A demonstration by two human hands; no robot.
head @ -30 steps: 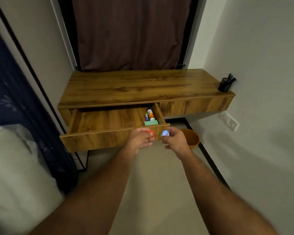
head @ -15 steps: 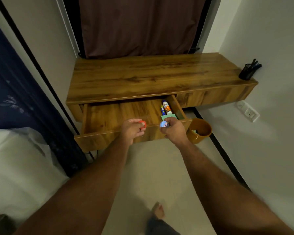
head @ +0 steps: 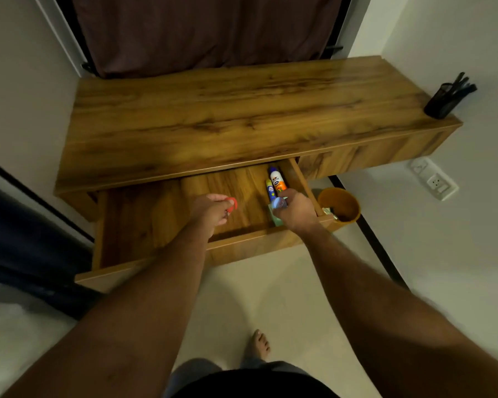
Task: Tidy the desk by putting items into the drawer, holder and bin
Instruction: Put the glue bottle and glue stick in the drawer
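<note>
Both hands are over the pulled-out drawer [head: 144,234] of the wooden desk [head: 227,119]. His left hand [head: 213,212] has its fingers curled around a small red ring-shaped thing [head: 233,203], pinched at the fingertips and held above the middle of the drawer floor. His right hand [head: 295,209] is closed round a small blue-and-white object [head: 279,203], held above the drawer's right end, close to its front edge; what that object is, I cannot make out. Under that hand a green pad [head: 276,221] peeks out, lying in the front right corner of the drawer. Just behind the hand, along the drawer's right wall, lie two tubes side by side: a larger white and orange bottle [head: 277,179] and a thinner blue and yellow stick [head: 270,191]. On the floor, right beside the drawer's front right corner, stands an orange bin [head: 342,206] with something dark inside. At the far right corner of the desk top sits a black mesh holder [head: 440,103] with dark pens sticking out. A bare foot [head: 259,344] shows on the pale floor below.
</note>
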